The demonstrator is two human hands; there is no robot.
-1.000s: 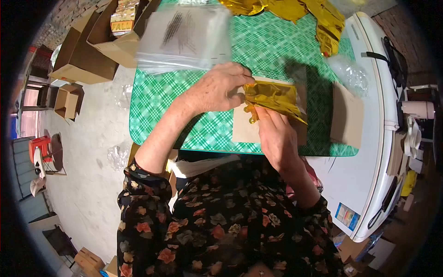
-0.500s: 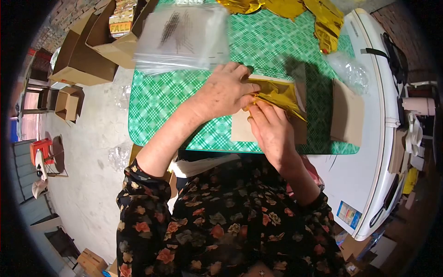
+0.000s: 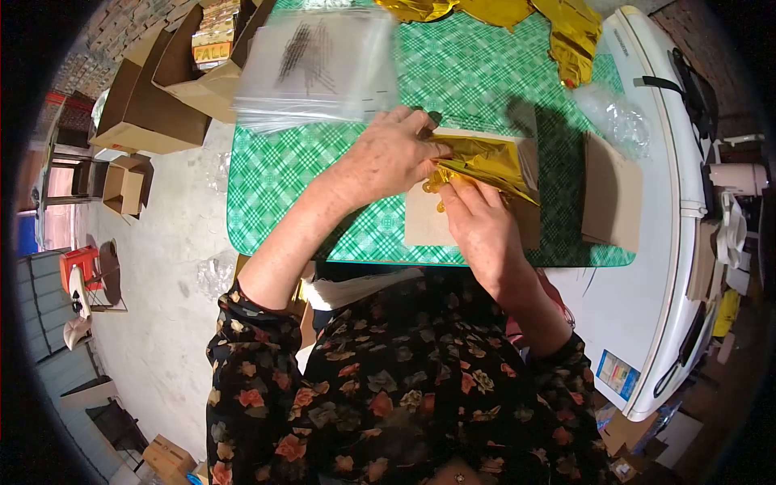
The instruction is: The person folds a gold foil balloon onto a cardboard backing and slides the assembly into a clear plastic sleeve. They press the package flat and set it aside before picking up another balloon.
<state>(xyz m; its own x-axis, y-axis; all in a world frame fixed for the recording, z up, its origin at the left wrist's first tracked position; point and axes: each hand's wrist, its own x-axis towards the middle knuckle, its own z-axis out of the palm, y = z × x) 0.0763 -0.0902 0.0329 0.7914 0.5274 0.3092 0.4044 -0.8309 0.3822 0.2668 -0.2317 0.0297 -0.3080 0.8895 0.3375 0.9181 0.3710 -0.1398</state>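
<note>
A folded sheet of shiny gold foil [image 3: 489, 159], resembling a flat foil balloon, lies over a beige cardboard sheet [image 3: 426, 226] on the table. Its left end is pinched in my left hand [image 3: 388, 153], which reaches in from the left with fingers closed. Below and to the right, my right hand [image 3: 483, 230] has its fingertips closed on the foil's lower edge, where small gold tabs stick out. Part of the foil is hidden under both hands. A clear plastic bag or film partly overlaps the cardboard's right side.
The green checked tablecloth [image 3: 315, 194] carries a stack of clear plastic bags [image 3: 323, 73], more gold foil [image 3: 570, 36], a crumpled clear bag [image 3: 616, 121] and another cardboard sheet [image 3: 613, 198]. A white appliance [image 3: 659, 226] stands right; open cardboard boxes [image 3: 149, 105] stand left.
Both hands still hold the foil. My right hand's fingers have shifted slightly, and more gold tabs now show between the hands. The view has moved a little.
</note>
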